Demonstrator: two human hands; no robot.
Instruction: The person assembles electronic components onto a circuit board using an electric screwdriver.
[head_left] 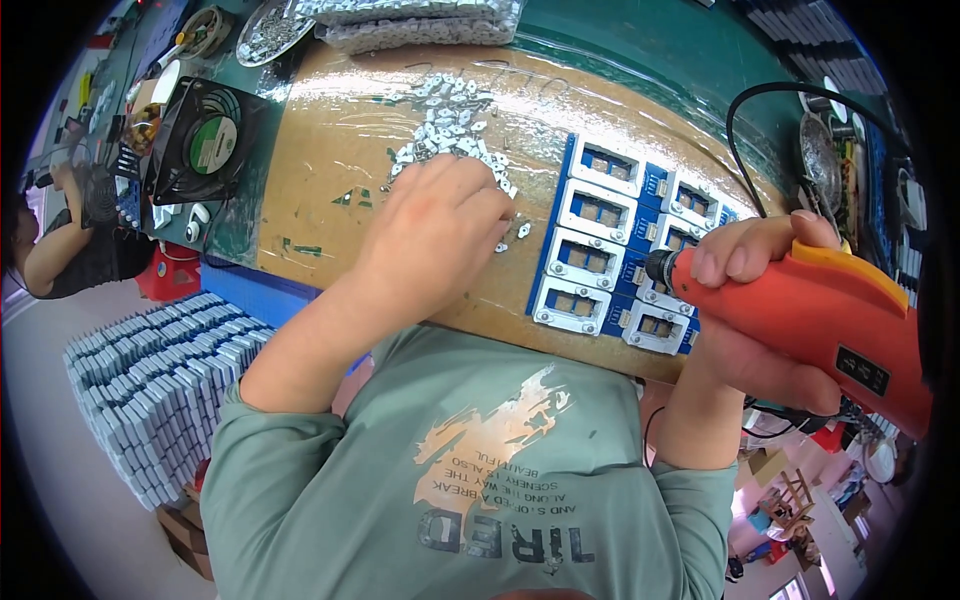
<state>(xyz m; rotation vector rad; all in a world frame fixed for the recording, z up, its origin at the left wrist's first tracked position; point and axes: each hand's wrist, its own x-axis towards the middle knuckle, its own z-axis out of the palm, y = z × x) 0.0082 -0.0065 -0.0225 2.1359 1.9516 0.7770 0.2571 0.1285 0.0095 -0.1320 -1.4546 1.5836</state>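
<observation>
My left hand (430, 225) reaches into a loose pile of small white parts (452, 118) on the brown work board. Its fingers curl down and together at the near edge of the pile, and whatever they pinch is hidden under the hand. My right hand (738, 252) is wrapped round a red electric screwdriver (800, 312) with an orange lever and a black nose. The screwdriver's nose points left, over a blue circuit board panel (640, 240) that carries two columns of white rectangular frames (594, 207). Screws show on several frames.
A black fan (205, 142) stands to the left, near a metal dish of small parts (272, 32). Clear bags of white parts (420, 22) lie at the far edge. A black cable (738, 110) arches at the right. Stacked pale blocks (150, 390) stand at lower left.
</observation>
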